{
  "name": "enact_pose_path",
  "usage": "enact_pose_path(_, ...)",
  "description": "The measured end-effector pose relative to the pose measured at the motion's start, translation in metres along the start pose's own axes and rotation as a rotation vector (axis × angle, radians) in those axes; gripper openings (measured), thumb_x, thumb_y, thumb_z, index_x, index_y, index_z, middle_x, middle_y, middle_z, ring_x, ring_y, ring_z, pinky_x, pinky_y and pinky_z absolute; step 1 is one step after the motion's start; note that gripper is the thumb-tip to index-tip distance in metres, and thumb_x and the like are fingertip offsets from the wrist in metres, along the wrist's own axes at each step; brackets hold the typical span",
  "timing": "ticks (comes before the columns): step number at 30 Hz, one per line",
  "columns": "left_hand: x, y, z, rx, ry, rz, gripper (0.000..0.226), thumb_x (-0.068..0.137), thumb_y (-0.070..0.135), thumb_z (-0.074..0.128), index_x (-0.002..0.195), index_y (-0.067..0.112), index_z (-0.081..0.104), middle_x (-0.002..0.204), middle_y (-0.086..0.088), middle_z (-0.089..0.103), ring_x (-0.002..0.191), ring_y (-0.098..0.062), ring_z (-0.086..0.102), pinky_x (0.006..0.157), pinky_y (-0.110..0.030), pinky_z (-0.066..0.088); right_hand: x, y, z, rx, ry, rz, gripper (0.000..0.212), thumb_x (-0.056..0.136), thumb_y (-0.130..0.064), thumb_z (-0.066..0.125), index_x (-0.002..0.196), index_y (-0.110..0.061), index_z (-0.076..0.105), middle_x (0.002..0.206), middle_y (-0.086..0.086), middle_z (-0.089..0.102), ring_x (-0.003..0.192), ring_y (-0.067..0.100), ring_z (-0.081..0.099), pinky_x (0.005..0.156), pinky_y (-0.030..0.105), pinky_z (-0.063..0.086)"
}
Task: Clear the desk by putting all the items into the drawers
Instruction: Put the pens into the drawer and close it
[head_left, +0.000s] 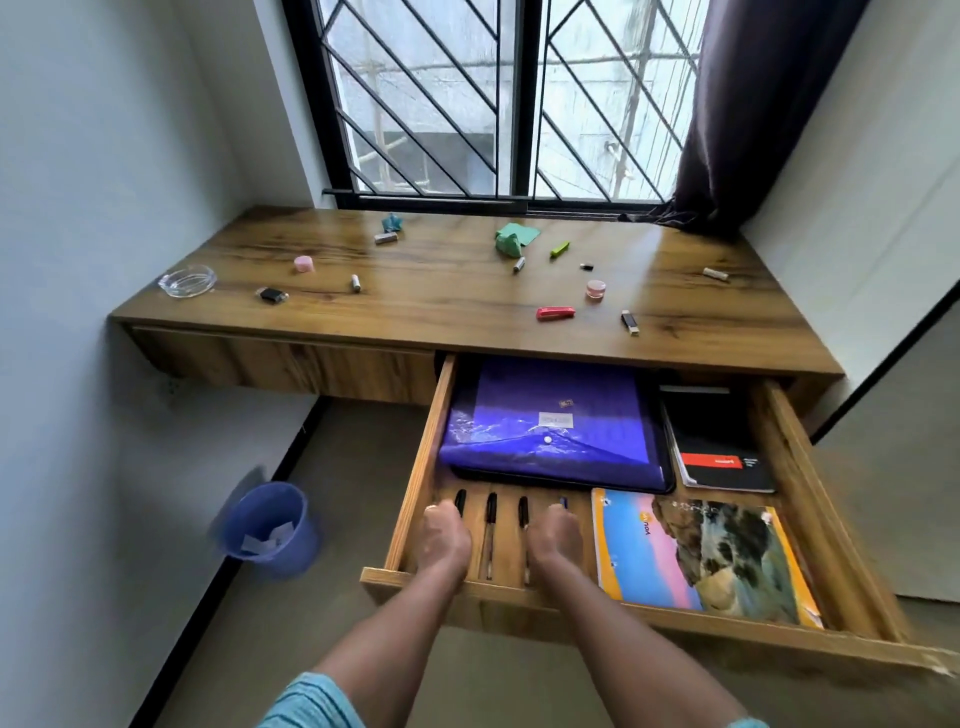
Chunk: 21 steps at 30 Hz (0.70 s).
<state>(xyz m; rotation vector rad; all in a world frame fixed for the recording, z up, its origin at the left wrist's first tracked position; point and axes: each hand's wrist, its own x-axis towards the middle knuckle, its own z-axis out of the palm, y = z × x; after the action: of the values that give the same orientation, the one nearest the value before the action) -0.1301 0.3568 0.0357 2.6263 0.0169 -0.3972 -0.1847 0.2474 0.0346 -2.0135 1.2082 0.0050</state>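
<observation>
**Sam:** Where are the hands?

**Mia:** Both bare arms reach straight out, side by side. They go into the open wooden drawer (415, 483), which sticks out under the right part of the brown wooden tabletop (467, 296). The left hand (441, 540) and the right hand (553, 540) are low in the front left part of the drawer. Their backs face up, and the fingers point down and are hidden.

**Sam:** Is the grip of each hand holding something?

**Mia:** I cannot tell. A black pen cap (460, 501) peeks out past the left hand. A blue pen tip (563, 503) peeks out past the right hand. Two black-capped pens (491, 519) lie in the gap between the hands.

**Sam:** What else is in the drawer?

**Mia:** A shiny purple plastic folder (550, 426) lies at the back. A black notebook with a red label (722, 452) lies to its right. A bright picture notebook (701, 556) lies at the front, just beside the right hand.

**Sam:** And the things to put away?

**Mia:** They lie spread out on the tabletop, well apart from the hands. There is a clear glass ashtray (187, 280) at the far left and a small pink round cap (304, 264) near it. There is a crumpled green paper (514, 236) near the window. A red stapler (555, 313), a little pink jar (596, 288) and a black USB stick (629, 322) are close to the front edge.

**Sam:** Anything on the floor?

**Mia:** A blue plastic bucket (267, 530) stands at the left with white scraps in it.
</observation>
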Motion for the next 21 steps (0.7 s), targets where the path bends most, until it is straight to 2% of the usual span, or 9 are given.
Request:
enact_pose_path(3,-0.019,-0.002,-0.003,-0.114,0.09,-0.035,0.029,0.099,0.017,0.034,0.088,0.01,0.06,0.097,-0.007,0.062,0.086,-0.02,0.06,0.079,-0.036,0.055,-0.019,0.009,-0.02,-0.004,0.06,-0.004,0.025,0.1,-0.015,0.037,0.096,-0.004,0.059,0.098,0.011,0.063,0.081,0.023,0.056,0.063,0.026,0.043)
enact_pose_path(7,-0.049,0.003,-0.011,-0.174,0.22,-0.15,0.03,0.097,0.012,0.039,0.123,0.006,0.054,0.132,-0.011,0.047,0.117,-0.028,0.046,0.098,-0.038,0.045,-0.042,0.028,-0.038,-0.086,0.245,0.017,0.027,0.094,-0.018,0.045,0.112,-0.003,0.059,0.116,0.016,0.059,0.106,0.031,0.056,0.085,0.035,0.048)
enact_pose_path(9,-0.069,0.008,-0.018,-0.277,0.237,-0.273,0.046,0.097,0.004,0.035,0.143,0.0,0.03,0.152,-0.015,0.024,0.135,-0.033,0.029,0.111,-0.041,0.032,-0.053,0.04,-0.045,-0.106,0.329,0.096,0.032,0.089,-0.012,0.046,0.119,-0.005,0.054,0.126,0.018,0.051,0.114,0.036,0.048,0.092,0.038,0.043)
enact_pose_path(11,-0.082,0.008,-0.018,-0.429,0.179,-0.435,0.058,0.097,-0.001,0.03,0.149,-0.004,0.004,0.157,-0.019,0.004,0.144,-0.035,0.012,0.119,-0.042,0.017,-0.059,0.054,-0.049,-0.037,0.411,0.219,0.045,0.085,-0.008,0.048,0.129,-0.004,0.043,0.138,0.023,0.036,0.125,0.041,0.036,0.103,0.044,0.032)
enact_pose_path(12,-0.083,0.005,-0.014,-0.477,0.151,-0.503,0.061,0.096,0.0,0.031,0.148,-0.005,0.0,0.157,-0.022,0.004,0.145,-0.036,0.011,0.12,-0.042,0.015,-0.056,0.061,-0.048,0.045,0.415,0.279,0.053,0.083,-0.009,0.049,0.133,-0.001,0.036,0.142,0.025,0.028,0.13,0.044,0.029,0.107,0.047,0.026)
enact_pose_path(14,-0.08,-0.003,0.002,-0.599,0.068,-0.579,0.06,0.095,0.01,0.04,0.145,-0.011,0.015,0.149,-0.025,0.029,0.137,-0.04,0.032,0.114,-0.043,0.031,-0.02,0.095,-0.022,0.152,0.287,0.356,0.064,0.082,-0.021,0.046,0.138,0.003,0.029,0.144,0.029,0.028,0.132,0.047,0.029,0.11,0.055,0.025)
enact_pose_path(16,-0.085,-0.003,0.011,-0.726,-0.041,-0.571,0.049,0.097,0.016,0.043,0.137,-0.011,0.038,0.131,-0.024,0.052,0.12,-0.038,0.052,0.1,-0.042,0.047,-0.008,0.111,-0.015,0.328,0.223,0.436,0.065,0.077,-0.029,0.046,0.135,0.001,0.037,0.139,0.023,0.042,0.126,0.044,0.041,0.104,0.053,0.037)
enact_pose_path(18,-0.095,0.0,0.008,-0.832,-0.063,-0.541,0.037,0.099,0.014,0.042,0.126,-0.011,0.05,0.123,-0.026,0.057,0.113,-0.038,0.057,0.096,-0.041,0.05,-0.033,0.098,-0.042,0.519,0.177,0.488,0.052,0.081,-0.024,0.053,0.126,0.002,0.047,0.127,0.019,0.053,0.118,0.04,0.052,0.096,0.045,0.046)
enact_pose_path(21,-0.097,0.002,0.011,-0.915,-0.041,-0.528,0.034,0.099,0.013,0.043,0.119,-0.013,0.053,0.119,-0.028,0.058,0.111,-0.039,0.058,0.096,-0.043,0.05,-0.054,0.074,-0.068,0.657,0.275,0.564,0.039,0.093,-0.009,0.049,0.127,0.01,0.045,0.125,0.027,0.053,0.117,0.038,0.054,0.095,0.042,0.049)
